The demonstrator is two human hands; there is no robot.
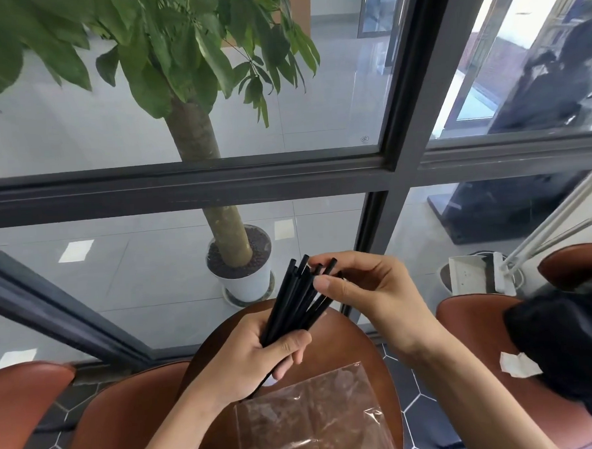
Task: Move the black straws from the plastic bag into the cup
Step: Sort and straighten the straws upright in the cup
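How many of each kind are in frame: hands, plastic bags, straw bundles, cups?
Hands: 2, left hand and right hand
Plastic bags: 1, plastic bag, flat on the table
Straw bundles: 1, black straws, held by both hands; single straws overlap too much to count
Cups: 0 visible
Total: 4

A small round "CCC" mark is etched on the window glass (365, 138); nothing else reads
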